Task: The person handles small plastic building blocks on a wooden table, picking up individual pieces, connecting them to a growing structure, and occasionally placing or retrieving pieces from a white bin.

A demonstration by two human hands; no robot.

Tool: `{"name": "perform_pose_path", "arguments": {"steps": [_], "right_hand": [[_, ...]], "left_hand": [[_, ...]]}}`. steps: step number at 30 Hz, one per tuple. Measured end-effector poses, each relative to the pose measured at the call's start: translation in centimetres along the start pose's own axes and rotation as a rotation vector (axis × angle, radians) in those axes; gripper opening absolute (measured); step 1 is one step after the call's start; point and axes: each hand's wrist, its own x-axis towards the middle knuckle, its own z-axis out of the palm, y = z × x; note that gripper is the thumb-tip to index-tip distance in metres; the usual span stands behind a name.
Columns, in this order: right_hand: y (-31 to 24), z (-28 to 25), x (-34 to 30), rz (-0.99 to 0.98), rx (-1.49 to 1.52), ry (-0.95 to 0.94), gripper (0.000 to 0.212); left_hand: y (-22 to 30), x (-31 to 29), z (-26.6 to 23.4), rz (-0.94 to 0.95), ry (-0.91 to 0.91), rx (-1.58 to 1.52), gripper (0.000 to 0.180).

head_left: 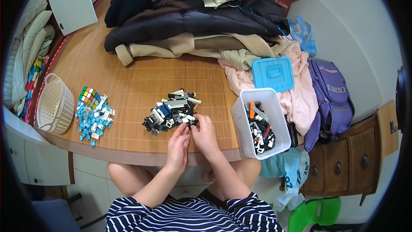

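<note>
My left hand [178,145] and my right hand [204,132] meet at the near edge of a pile of building bricks [180,104], mostly black, white and grey, on the wooden table. The fingers of both hands are drawn together, and whatever lies between them is hidden or too small to name. A blue-and-white built piece [160,114] sits at the left of this pile. Over to the left lies a second heap of light blue and white bricks [95,116], with a colourful puzzle cube [89,97] at its far side.
A translucent plastic box [281,147] with more bricks stands at the right, near its blue lid [273,74]. A white basket [58,105] is at the left edge. Folded coats [189,25] fill the back, and a purple backpack [332,90] stands far right.
</note>
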Motion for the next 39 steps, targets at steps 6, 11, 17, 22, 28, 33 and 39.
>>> {"name": "perform_pose_path", "arguments": {"steps": [6,11,17,22,28,33,39], "right_hand": [[-1.0,-0.7,-0.9,0.076,0.127,-0.051,0.025],[-0.6,-0.5,-1.5,0.122,0.299,-0.025,0.027],[0.2,-0.1,-2.0,0.164,0.428,-0.035,0.034],[-0.4,0.6,-2.2,0.283,0.668,-0.032,0.04],[-1.8,1.3,-3.3,0.385,0.935,0.125,0.033],[-2.9,0.8,-3.5,0.404,1.0,0.13,0.034],[-2.2,0.7,-3.4,0.418,1.149,0.127,0.034]], "left_hand": [[-0.7,0.4,0.2,0.007,-0.01,0.021,0.053],[-1.7,0.5,0.6,0.047,-0.029,0.088,0.051],[-1.9,0.6,1.2,0.072,-0.011,0.065,0.053],[-1.9,1.0,1.3,0.078,-0.002,0.065,0.053],[-2.6,0.6,1.7,0.15,0.017,0.101,0.051],[-2.4,-0.1,2.2,0.174,0.045,0.075,0.048],[-2.2,-0.3,2.4,0.177,0.025,-0.004,0.045]]}}
